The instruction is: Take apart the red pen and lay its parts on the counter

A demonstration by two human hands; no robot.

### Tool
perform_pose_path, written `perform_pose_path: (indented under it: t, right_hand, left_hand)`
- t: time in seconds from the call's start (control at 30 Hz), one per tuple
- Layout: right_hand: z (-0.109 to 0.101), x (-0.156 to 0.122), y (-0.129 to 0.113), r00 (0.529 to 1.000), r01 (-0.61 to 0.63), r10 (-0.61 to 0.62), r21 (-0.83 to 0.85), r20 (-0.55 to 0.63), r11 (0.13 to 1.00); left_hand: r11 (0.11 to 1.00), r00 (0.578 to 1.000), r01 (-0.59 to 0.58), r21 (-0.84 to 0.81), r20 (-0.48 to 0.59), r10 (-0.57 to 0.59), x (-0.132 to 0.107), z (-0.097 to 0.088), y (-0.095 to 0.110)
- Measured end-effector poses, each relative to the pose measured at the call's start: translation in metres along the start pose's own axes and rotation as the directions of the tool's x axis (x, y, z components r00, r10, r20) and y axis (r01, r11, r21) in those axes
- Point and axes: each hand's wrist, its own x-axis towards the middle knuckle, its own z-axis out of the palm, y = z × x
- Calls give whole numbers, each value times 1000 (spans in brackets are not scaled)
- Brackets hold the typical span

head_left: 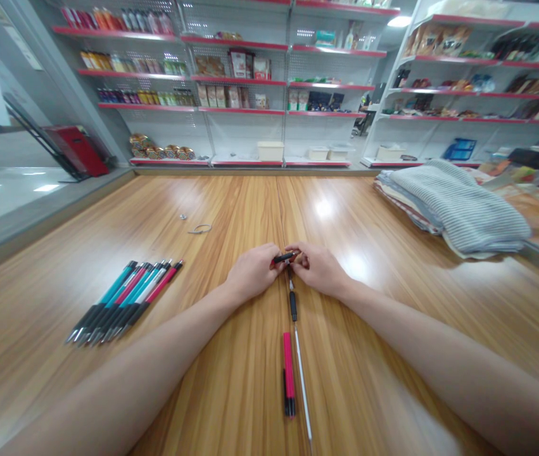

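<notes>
while both hands meet fingertip to fingertip, the left hand (253, 271) and right hand (319, 269) pinch a small black pen part (284, 257) between them; a pink pen barrel (289, 373) lies nearer the body.

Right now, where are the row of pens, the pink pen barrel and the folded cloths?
Row of pens (124, 303), head view, middle of the row.
Pink pen barrel (288, 370), head view, pink middle.
Folded cloths (459, 206), head view, striped top cloth.
</notes>
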Motion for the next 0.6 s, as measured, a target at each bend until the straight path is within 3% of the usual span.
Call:
perform_pose_path:
  t: [0.6]
  right_hand:
    - [0, 0, 1, 1000, -4, 4, -11, -11, 1000]
  left_hand:
    - [1000, 1000, -28, 8, -5, 28, -1, -1, 0]
